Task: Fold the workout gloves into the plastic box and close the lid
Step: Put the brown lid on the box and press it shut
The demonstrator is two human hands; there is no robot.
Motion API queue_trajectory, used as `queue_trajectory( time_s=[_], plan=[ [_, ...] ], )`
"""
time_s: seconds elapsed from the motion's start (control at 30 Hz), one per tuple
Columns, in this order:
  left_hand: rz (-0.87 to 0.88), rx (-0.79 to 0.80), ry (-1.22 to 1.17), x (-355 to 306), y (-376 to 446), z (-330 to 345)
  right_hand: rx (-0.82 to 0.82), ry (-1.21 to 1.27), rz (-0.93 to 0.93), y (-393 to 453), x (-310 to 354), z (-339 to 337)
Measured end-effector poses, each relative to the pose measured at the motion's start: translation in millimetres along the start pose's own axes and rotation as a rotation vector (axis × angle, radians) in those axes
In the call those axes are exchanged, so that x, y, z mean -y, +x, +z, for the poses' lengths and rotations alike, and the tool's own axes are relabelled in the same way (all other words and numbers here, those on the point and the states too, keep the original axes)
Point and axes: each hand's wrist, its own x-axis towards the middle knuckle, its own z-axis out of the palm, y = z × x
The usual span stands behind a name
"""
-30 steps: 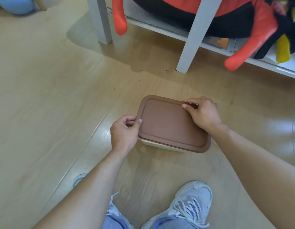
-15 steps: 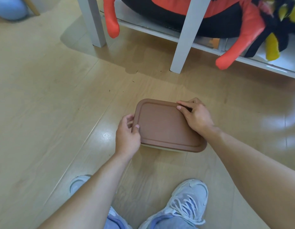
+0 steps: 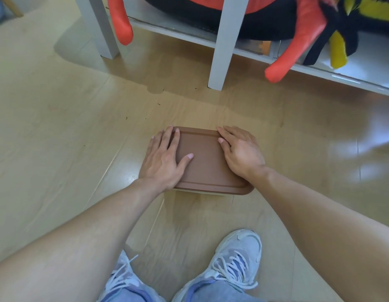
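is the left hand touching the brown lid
Touching. The head view shows the left hand lying flat on the brown lid, fingers straight, thumb across its top.

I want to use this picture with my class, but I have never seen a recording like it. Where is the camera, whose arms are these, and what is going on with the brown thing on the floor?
The camera sits on a person's head and looks down, so the arms are that person's own. Both palms lie flat on a brown lid: the left hand on its left side, the right hand on its right. Neither hand has a grip on anything; the fingers are straight. Under the lid shows the pale edge of the plastic box, standing on the wooden floor. The gloves are not visible. Below are the person's light sneakers; beyond, a white shelf holds plush toys.
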Motion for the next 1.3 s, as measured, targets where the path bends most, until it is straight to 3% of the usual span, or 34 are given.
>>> queue_trajectory(
  time_s=[0.4,0.53,0.63,0.7,0.8,0.93,1.1,1.3],
  plan=[
    [-0.013,-0.026,-0.015,-0.1,1.0,4.2,-0.091,-0.025,0.012,-1.0,4.4,6.8],
    [-0.004,-0.045,-0.003,2.7,0.9,6.3,-0.286,0.245,0.07,-4.1,-0.8,7.6],
    [-0.025,-0.06,-0.011,2.9,-0.3,7.5,-0.393,0.5,0.256,-10.0,-3.3,2.7],
    [-0.142,-0.129,-0.195,1.7,-7.3,7.4,-0.335,0.64,0.444,-17.2,-3.5,-3.8],
    [-0.495,-0.251,-0.569,0.6,-22.5,8.9,-0.168,0.654,0.645,-35.7,-14.9,-9.1],
    [-0.783,-0.288,-0.75,-11.0,-38.9,8.1,-0.063,0.609,0.601,-67.5,-27.2,0.9],
    [-0.892,-0.309,-0.993,-20.4,-17.6,-4.4,-0.115,0.664,0.582,-57.2,-21.4,-5.4],
    [-0.789,-0.2,-1.206,-19.3,40.1,-25.4,-0.216,0.718,0.655,-10.5,-32.2,-13.3]
  ],
)
